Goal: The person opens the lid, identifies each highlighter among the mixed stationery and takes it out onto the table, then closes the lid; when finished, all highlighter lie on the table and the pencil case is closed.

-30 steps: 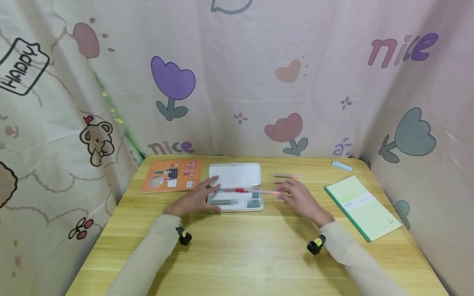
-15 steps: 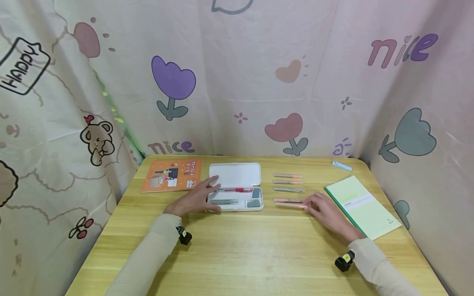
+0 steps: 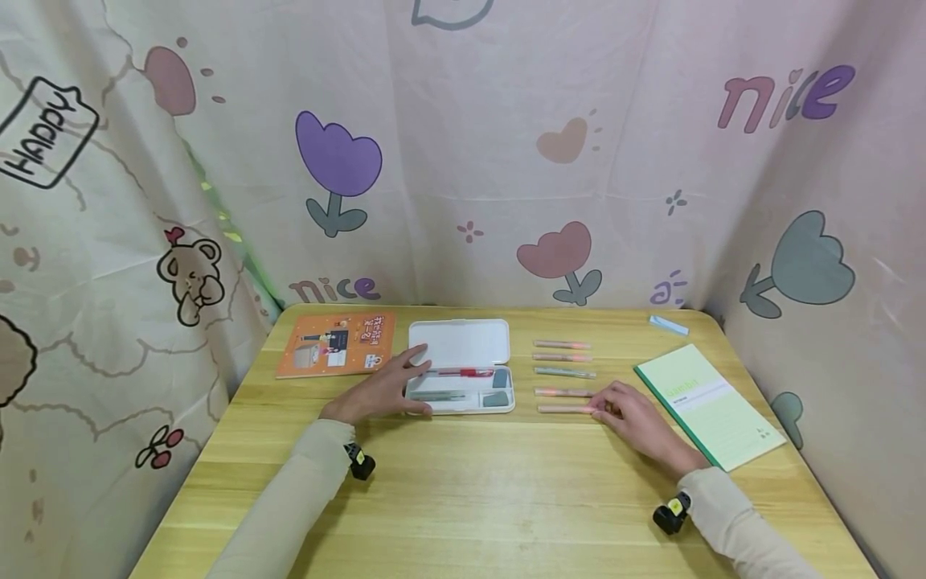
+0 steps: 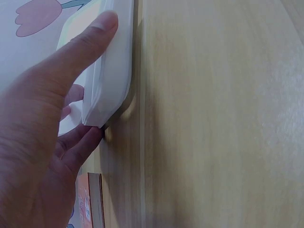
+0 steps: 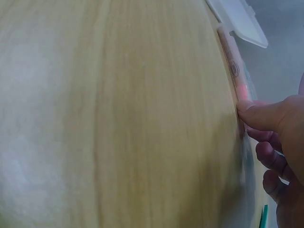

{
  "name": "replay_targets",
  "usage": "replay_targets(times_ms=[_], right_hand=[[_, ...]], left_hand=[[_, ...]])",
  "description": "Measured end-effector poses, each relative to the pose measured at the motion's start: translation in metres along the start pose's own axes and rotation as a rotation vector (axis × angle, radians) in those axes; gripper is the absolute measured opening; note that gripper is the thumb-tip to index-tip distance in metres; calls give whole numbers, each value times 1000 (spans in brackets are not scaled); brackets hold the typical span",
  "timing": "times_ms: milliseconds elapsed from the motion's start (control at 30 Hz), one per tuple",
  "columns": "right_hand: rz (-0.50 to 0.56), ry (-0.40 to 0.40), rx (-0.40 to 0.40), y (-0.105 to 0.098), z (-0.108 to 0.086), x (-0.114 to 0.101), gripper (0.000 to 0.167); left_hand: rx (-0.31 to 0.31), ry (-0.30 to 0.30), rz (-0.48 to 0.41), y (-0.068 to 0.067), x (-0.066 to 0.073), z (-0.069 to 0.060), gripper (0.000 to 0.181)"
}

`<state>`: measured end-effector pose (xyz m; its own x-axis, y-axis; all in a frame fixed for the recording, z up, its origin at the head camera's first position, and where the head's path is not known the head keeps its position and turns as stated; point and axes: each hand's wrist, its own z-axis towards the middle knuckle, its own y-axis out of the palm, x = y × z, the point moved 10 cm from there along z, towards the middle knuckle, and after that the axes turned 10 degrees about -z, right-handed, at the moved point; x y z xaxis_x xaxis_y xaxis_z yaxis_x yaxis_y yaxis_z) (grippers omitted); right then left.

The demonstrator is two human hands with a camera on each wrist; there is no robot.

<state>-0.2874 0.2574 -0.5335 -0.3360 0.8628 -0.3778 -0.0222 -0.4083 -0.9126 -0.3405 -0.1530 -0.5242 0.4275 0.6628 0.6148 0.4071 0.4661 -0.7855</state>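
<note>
My left hand (image 3: 374,394) holds the left end of an open white pencil case (image 3: 459,342). In the left wrist view, its thumb lies along the case's front wall (image 4: 116,66) and the other fingers reach round the end. Inside are a red pen (image 3: 466,372), a clear pen (image 3: 440,396) and grey erasers (image 3: 495,399). My right hand (image 3: 637,418) pinches the right end of a pink pen (image 3: 563,409), which lies on the table, nearest in a column of pens. The right wrist view shows thumb and fingertips on this pen's barrel (image 5: 232,61).
Behind the held pen lie several more pens, among them a greenish one (image 3: 564,372). An orange book (image 3: 336,346) is at the back left. On the right are a green notebook (image 3: 709,406) and a small light-blue object (image 3: 669,325). Patterned curtains (image 3: 463,161) surround the table.
The right hand has carried the pink pen from above the pencil case to the right and down onto the table, then drawn it slightly nearer. The left hand keeps its place.
</note>
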Motion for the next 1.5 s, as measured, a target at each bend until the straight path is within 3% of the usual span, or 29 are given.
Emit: replay_targets(times_ms=[700, 900, 1100, 1367, 1500], right_hand=[[-10, 1, 4, 1, -1, -1, 18], [-4, -8, 72, -9, 8, -13, 28], [54, -88, 82, -6, 36, -55, 24], [130, -225, 19, 26, 74, -137, 23], [90, -309, -7, 43, 85, -174, 22]], left_hand=[[-5, -12, 9, 1, -2, 1, 104], [3, -7, -3, 0, -1, 0, 104], [0, -4, -10, 1, -1, 0, 104], [2, -8, -8, 0, -2, 0, 102], [-3, -12, -5, 1, -3, 0, 102]])
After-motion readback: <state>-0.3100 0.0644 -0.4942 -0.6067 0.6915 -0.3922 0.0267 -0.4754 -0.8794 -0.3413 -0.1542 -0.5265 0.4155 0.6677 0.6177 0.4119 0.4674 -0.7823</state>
